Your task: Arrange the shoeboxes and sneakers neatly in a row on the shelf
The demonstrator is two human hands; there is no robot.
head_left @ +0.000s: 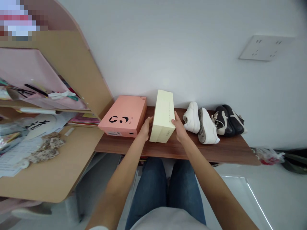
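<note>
1. At far left, a light tan wooden desk (79,150) carries loose papers (14,159) and a crumpled patterned cloth item (48,148).
2. Next, a salmon-pink rectangular cardboard box (127,111) with black lettering lies flat on a long, dark brown wood-grain desk (223,153), just left of the left hand.
3. The left hand (145,128) is partly curled, its fingers against the near left side of the pale cream box; the tips are partly hidden there, but it appears to share the grasp.
4. Between the hands is the pale cream oblong cardboard box (163,111), its long axis running from the white wall (148,48) towards the person. Neither hand is clearly nearer. Whether its underside touches the dark brown desk cannot be told.
5. The right hand (178,127) grasps the near right edge, thumb on the printed face, fingers parted from the thumb by part of the box.
6. Farther right stand two white sneakers (208,127), then a black-and-white pair of shoes (224,119).
</note>
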